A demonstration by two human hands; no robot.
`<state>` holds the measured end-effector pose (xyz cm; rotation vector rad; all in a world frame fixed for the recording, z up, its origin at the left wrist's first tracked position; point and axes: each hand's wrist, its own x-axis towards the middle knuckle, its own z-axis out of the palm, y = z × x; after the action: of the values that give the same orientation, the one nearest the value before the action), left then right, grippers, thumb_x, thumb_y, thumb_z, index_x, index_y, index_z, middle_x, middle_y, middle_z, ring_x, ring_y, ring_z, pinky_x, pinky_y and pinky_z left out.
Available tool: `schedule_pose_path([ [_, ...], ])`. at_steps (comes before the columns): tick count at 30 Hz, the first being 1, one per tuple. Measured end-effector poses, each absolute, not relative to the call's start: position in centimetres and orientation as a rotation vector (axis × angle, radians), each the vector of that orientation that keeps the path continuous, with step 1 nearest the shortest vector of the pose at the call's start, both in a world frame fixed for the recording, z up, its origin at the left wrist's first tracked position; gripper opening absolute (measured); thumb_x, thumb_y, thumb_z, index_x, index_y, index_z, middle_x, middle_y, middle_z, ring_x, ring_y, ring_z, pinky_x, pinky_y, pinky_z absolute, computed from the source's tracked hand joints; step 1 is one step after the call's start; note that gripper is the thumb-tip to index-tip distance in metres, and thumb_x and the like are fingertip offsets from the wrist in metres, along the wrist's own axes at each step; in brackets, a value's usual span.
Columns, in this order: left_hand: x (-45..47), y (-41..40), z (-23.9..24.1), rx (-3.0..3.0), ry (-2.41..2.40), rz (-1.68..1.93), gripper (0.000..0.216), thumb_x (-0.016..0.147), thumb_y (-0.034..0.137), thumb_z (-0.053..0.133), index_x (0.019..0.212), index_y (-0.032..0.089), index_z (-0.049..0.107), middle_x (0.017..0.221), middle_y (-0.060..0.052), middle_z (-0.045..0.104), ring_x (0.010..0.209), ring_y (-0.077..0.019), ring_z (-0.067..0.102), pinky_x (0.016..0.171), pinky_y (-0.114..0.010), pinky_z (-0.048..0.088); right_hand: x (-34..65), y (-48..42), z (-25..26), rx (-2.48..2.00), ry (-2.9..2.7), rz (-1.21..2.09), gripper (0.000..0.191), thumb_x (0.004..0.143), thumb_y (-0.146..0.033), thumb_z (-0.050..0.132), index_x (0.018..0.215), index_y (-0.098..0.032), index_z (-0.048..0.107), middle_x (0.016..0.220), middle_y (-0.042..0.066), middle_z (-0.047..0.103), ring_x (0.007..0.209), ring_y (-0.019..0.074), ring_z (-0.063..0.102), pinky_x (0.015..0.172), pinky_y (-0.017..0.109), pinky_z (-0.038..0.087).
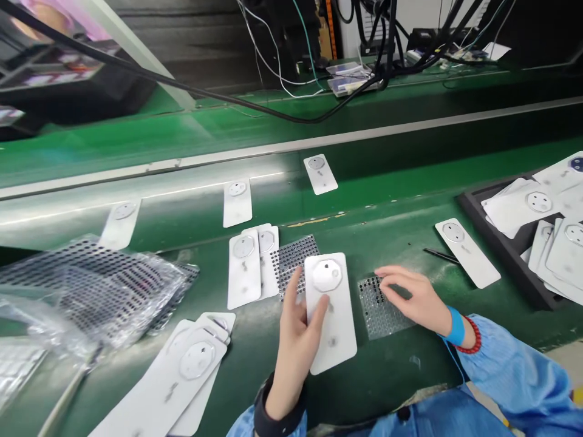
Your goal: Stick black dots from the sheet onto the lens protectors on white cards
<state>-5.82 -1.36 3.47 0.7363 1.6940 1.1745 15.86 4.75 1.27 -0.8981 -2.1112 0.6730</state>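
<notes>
The card point(348, 337), with a white disc point(324, 276) near its far end, is in the left hand point(296, 337), whose thumb presses its face while the other fingers lie along and behind its left edge. Just right of the card, a dot sheet point(382, 321) lies on the counter point(387, 240); the right hand point(419, 300) is at its far edge, thumb and fingertips narrowly apart, and I cannot tell whether they pinch a dot. A second sheet point(298, 252) lies beyond the card to the left, beside two overlapping cards point(245, 282). Farther left of the card are a fanned pile point(182, 367) and a plastic bag point(104, 285). Well to its right are a pen point(439, 255), a lone card point(467, 252) and a dark tray point(505, 260) of cards. Three spaced cards point(237, 209) lie beyond it.
</notes>
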Motion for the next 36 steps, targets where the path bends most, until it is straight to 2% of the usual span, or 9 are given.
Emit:
schedule_pose_path([
  [4, -3.3, -2.0, 5.2, 0.778, 1.529, 1.070, 0.048, 0.077, 0.045, 0.071, 0.113, 0.014, 0.067, 0.092, -0.010, 0.075, 0.075, -0.0224, 0.069, 0.062, -0.028, 0.055, 14.4, 4.4, 4.8, -0.754, -2.026, 0.651, 0.013, 0.091, -0.010, 0.054, 0.091, -0.017, 0.065, 0.105, 0.011, 0.068, 0.099, 0.0194, 0.065, 0.087, 0.036, 0.057],
  [9, -1.2, -2.2, 6.8, 0.771, 1.480, 1.112, 0.042, 0.076, 0.042, 0.072, 0.108, 0.015, 0.071, 0.090, -0.007, 0.074, 0.071, -0.0198, 0.066, 0.062, -0.025, 0.054, 13.7, 3.7, 5.6, -0.660, -2.090, 0.456, 0.016, 0.090, -0.004, 0.054, 0.100, -0.013, 0.063, 0.103, 0.013, 0.066, 0.100, 0.0211, 0.062, 0.093, 0.045, 0.054],
  [17, -0.3, -2.4, 7.0, 0.873, 1.525, 1.142, 0.032, 0.080, 0.036, 0.067, 0.106, 0.018, 0.072, 0.089, -0.006, 0.074, 0.070, -0.0199, 0.066, 0.061, -0.024, 0.053, 14.3, 3.6, 5.8, -0.675, -2.075, 0.380, 0.019, 0.090, -0.002, 0.053, 0.102, -0.011, 0.064, 0.098, 0.012, 0.069, 0.094, 0.0195, 0.065, 0.090, 0.041, 0.057],
  [20, -0.2, -2.6, 7.1, 0.878, 1.539, 1.168, 0.028, 0.079, 0.033, 0.068, 0.102, 0.019, 0.073, 0.090, -0.006, 0.075, 0.072, -0.0203, 0.068, 0.064, -0.024, 0.054, 14.2, 3.2, 6.0, -0.690, -2.191, 0.202, 0.022, 0.093, -0.005, 0.046, 0.104, -0.009, 0.065, 0.100, 0.014, 0.072, 0.098, 0.0195, 0.065, 0.095, 0.039, 0.054],
  [24, -0.3, -2.3, 7.2, 0.856, 1.571, 1.264, 0.019, 0.078, 0.032, 0.070, 0.091, 0.019, 0.073, 0.084, -0.004, 0.075, 0.073, -0.0186, 0.068, 0.065, -0.021, 0.055, 13.8, 1.9, 5.5, -0.835, -2.329, -0.116, 0.034, 0.097, -0.010, 0.036, 0.113, -0.009, 0.065, 0.112, 0.012, 0.072, 0.112, 0.0206, 0.062, 0.115, 0.041, 0.033],
  [27, -0.6, -2.0, 6.8, 0.779, 1.537, 1.254, 0.025, 0.076, 0.036, 0.073, 0.094, 0.018, 0.074, 0.081, -0.004, 0.075, 0.071, -0.0185, 0.068, 0.062, -0.021, 0.055, 13.6, 1.1, 5.0, -0.913, -2.327, -0.152, 0.036, 0.096, -0.010, 0.037, 0.118, -0.013, 0.065, 0.118, 0.009, 0.071, 0.117, 0.0200, 0.060, 0.121, 0.042, 0.017],
  [29, -0.9, -1.9, 6.4, 0.691, 1.518, 1.206, 0.033, 0.072, 0.040, 0.076, 0.096, 0.017, 0.075, 0.076, -0.004, 0.075, 0.067, -0.0192, 0.068, 0.058, -0.022, 0.056, 13.8, 1.2, 5.1, -0.881, -2.318, -0.015, 0.038, 0.095, -0.009, 0.037, 0.122, -0.014, 0.062, 0.119, 0.009, 0.070, 0.119, 0.0204, 0.059, 0.119, 0.043, 0.025],
  [32, -1.8, -2.0, 5.9, 0.611, 1.582, 1.210, 0.036, 0.067, 0.041, 0.081, 0.091, 0.015, 0.075, 0.070, -0.004, 0.075, 0.058, -0.0180, 0.066, 0.052, -0.022, 0.054, 14.8, 2.0, 5.6, -0.729, -2.205, 0.402, 0.041, 0.094, -0.008, 0.036, 0.130, -0.014, 0.055, 0.123, 0.013, 0.066, 0.121, 0.0214, 0.058, 0.106, 0.042, 0.046],
  [36, -4.3, -2.0, 5.3, 0.624, 1.840, 1.407, 0.033, 0.064, 0.035, 0.084, 0.089, 0.016, 0.076, 0.080, -0.004, 0.077, 0.065, -0.0170, 0.067, 0.056, -0.020, 0.054, 16.2, 3.1, 3.9, -0.883, -2.031, 0.587, 0.038, 0.094, -0.008, 0.047, 0.130, -0.018, 0.055, 0.128, 0.013, 0.061, 0.123, 0.0218, 0.056, 0.101, 0.042, 0.052],
])
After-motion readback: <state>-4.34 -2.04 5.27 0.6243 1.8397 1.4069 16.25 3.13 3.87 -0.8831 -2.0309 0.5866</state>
